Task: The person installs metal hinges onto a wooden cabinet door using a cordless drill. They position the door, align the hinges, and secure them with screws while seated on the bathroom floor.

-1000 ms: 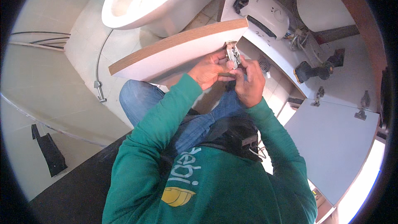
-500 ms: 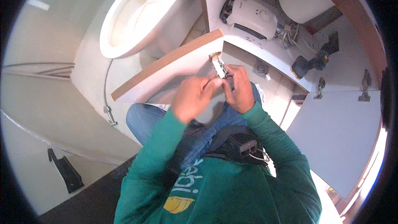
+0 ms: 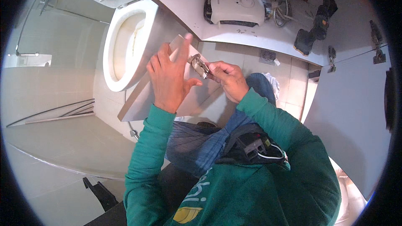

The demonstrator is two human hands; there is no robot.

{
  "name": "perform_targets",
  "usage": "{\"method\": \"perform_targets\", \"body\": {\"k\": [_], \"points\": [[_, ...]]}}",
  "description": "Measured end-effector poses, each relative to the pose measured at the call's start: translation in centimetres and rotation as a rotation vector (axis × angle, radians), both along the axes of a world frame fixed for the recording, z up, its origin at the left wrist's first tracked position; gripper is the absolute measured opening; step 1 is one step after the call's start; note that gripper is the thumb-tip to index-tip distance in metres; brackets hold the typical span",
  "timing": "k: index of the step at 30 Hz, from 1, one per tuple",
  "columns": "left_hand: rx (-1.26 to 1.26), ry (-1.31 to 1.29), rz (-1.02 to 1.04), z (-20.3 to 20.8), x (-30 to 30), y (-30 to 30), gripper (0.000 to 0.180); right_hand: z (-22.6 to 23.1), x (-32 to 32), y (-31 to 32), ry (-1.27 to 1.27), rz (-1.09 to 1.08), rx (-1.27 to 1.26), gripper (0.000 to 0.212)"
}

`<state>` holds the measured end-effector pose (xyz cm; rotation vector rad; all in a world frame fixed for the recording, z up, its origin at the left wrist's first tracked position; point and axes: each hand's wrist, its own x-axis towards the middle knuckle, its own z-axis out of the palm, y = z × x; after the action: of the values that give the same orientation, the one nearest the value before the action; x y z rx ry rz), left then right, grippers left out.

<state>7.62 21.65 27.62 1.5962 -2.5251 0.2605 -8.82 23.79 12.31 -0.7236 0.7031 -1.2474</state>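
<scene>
**Green top, blue jeans, dark pouch**

You wear a deep green sweatshirt (image 3: 268, 192), matt and plain across the front, gathered into soft folds. Its left sleeve (image 3: 146, 163) and right sleeve (image 3: 274, 111) run long and end in cuffs of the same green; your left hand (image 3: 169, 77) and right hand (image 3: 230, 79) are bare. Pale lettering (image 3: 200, 187) sits near the sweatshirt's front edge, partly lost in the folds, beside a yellow print (image 3: 187, 215) domed like a hard hat. Your jeans (image 3: 197, 144) are mid-blue with lighter streaks. At your waist a black pouch (image 3: 235, 150) shows a grey-brown boxy piece (image 3: 252, 147) and a looping white cord (image 3: 270, 156).
</scene>
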Motion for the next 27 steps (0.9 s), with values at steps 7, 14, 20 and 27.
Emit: {"method": "perform_targets", "body": {"k": [7,14,20,27], "points": [[-0.103,0.01,-0.067,-2.3,0.4,0.4,0.09,-1.2,-0.5,-1.3,-0.32,0.18,0.212,0.03],[-0.192,0.055,-0.123,-3.1,0.3,0.7,0.075,-0.8,-1.6,-1.3,-0.312,0.362,0.431,0.026],[-0.2,0.03,-0.121,-3.0,-0.6,1.5,0.06,-0.8,-2.6,-1.2,-0.191,0.425,0.435,0.05],[-0.196,-0.001,-0.09,-3.7,-0.1,1.7,0.063,-1.7,-2.1,-1.7,-0.433,0.587,0.385,0.046]]}}
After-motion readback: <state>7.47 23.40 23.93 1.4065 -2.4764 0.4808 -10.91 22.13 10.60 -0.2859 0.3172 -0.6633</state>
